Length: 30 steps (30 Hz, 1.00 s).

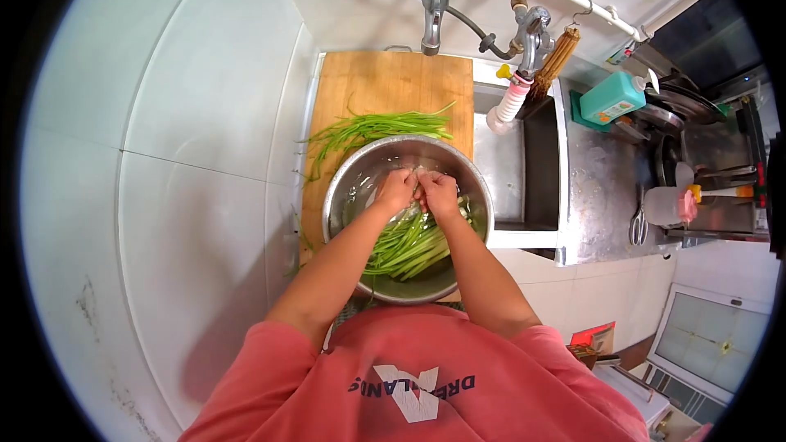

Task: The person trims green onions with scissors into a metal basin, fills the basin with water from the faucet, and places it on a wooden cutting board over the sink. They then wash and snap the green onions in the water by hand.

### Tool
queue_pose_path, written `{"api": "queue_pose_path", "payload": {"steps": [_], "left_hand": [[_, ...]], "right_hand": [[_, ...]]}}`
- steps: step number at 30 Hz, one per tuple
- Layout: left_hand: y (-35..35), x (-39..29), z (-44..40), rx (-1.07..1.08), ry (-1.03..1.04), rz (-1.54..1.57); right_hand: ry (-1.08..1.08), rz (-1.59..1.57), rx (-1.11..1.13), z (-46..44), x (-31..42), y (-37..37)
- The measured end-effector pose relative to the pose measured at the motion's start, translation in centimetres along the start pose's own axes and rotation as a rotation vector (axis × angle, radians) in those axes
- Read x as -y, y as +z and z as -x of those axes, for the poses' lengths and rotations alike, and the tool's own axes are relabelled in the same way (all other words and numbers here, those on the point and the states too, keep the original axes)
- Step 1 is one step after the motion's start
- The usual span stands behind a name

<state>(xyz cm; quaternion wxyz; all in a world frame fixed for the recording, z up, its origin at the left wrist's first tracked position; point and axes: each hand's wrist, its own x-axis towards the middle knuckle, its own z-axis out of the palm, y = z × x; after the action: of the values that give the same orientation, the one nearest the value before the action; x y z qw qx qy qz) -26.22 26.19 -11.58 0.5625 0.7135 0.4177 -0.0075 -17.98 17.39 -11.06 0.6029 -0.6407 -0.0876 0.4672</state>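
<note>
A round steel basin (489,225) with water in it stands in front of me, partly over a wooden cutting board (401,82). Inside the basin lies a bunch of long green vegetable stalks (409,250), wet and mostly toward the near side. My left hand (398,189) and my right hand (440,193) meet over the far half of the basin, fingers closed and pinched together. Something small and pale shows between the fingertips, too hidden to name. More thin green stalks (393,124) lie on the board behind the basin.
A sink (501,165) is to the right of the board, below a tap (535,33) with a pink-white nozzle (509,104). A second tap (435,16) hangs above the board. On the right counter are a teal pump bottle (610,98), scissors (639,223) and pans (684,106). A tiled wall (196,115) borders the left.
</note>
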Motion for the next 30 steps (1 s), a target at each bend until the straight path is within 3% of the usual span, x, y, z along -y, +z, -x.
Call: {"api": "queue_pose_path", "payload": {"steps": [2, 4, 5, 7, 11, 13, 17, 20, 22, 23, 24, 26, 28, 30], "left_hand": [[-0.1, 1.4, -0.1, 0.023, 0.022, -0.028], [-0.3, 1.7, 0.9, -0.059, 0.241, -0.191], [-0.5, 1.5, 1.4, -0.058, 0.24, -0.193], [-1.2, 1.2, 2.3, 0.165, -0.016, 0.353], [-2.0, 0.5, 2.5, 0.094, -0.026, 0.256], [-2.5, -2.1, 3.8, 0.051, -0.08, 0.01], [-3.3, 0.5, 4.2, 0.249, -0.166, 0.089], [-3.9, 2.2, 4.9, 0.376, -0.184, 0.355], [-3.7, 2.7, 4.9, 0.222, -0.17, 0.425], [-3.8, 2.1, 5.1, 0.221, -0.169, 0.426], [-3.9, 1.1, 5.6, 0.25, -0.188, 0.379], [-3.9, 0.5, 5.8, 0.284, -0.204, 0.337], [-4.2, 0.8, 6.0, 0.316, -0.139, 0.205], [-4.5, 1.4, 6.5, 0.358, -0.105, 0.253]], "right_hand": [[0.0, 0.033, -0.026, -0.2, -0.2, 0.2], [0.012, 0.047, -0.103, -0.1, -0.1, 0.3], [0.013, 0.045, -0.104, -0.2, -0.2, 0.3], [-0.017, -0.058, -0.116, -0.2, -0.4, 0.3], [-0.088, 0.113, 0.012, 0.1, 0.0, 0.2], [-0.028, 0.212, 0.067, 0.2, 0.3, 0.1], [0.029, 0.132, -0.062, 0.0, 0.3, 0.2], [0.06, 0.12, -0.204, 0.1, 0.4, 0.6], [-0.072, 0.283, -0.189, 0.4, 0.7, 1.3], [-0.294, 0.498, -0.207, -2.0, -3.7, 0.5], [-0.295, 0.5, -0.209, -1.3, -2.7, 0.7], [-0.04, 0.267, -0.019, 0.2, -0.6, 0.8], [-0.032, 0.284, -0.033, 0.1, -0.5, 0.6], [-0.047, 0.368, -0.188, -0.4, -0.4, 0.7]]}}
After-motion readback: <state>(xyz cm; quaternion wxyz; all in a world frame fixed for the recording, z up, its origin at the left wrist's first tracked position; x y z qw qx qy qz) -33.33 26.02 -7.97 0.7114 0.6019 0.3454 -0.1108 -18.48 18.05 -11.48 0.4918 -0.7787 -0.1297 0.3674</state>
